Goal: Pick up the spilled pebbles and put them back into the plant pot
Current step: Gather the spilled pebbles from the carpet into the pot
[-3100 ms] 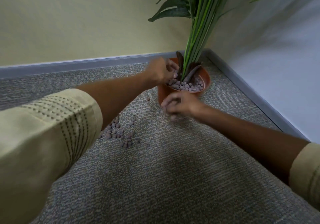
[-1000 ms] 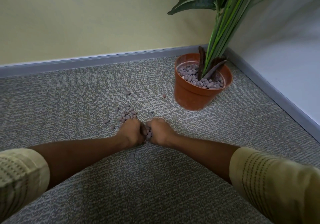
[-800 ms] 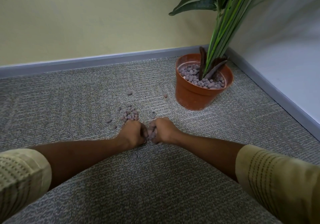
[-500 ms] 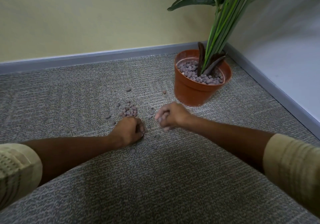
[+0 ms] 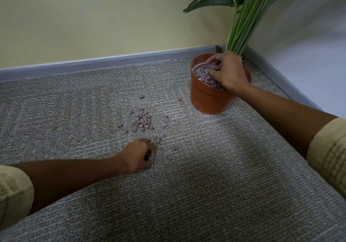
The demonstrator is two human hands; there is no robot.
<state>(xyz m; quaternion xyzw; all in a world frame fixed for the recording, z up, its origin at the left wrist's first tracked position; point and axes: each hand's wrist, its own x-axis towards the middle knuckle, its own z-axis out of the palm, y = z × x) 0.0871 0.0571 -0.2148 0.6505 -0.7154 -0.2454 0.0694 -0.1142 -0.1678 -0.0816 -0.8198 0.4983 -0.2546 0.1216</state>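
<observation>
Rounded pebbles (image 5: 141, 122) on ribbed carpet (image 5: 187, 195)

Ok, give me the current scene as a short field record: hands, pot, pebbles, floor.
left hand: on the carpet, fingers curled, near the loose pebbles; whether it holds any cannot be told
right hand: over the plant pot's mouth, fingers spread loosely on the pebbles inside
plant pot: orange, upright, in the room corner, pebbles near the rim
spilled pebbles: main cluster left of the pot, strays around it, one close to the pot base
carpet: grey, textured
task state: not finished, pebbles remain on the floor
</observation>
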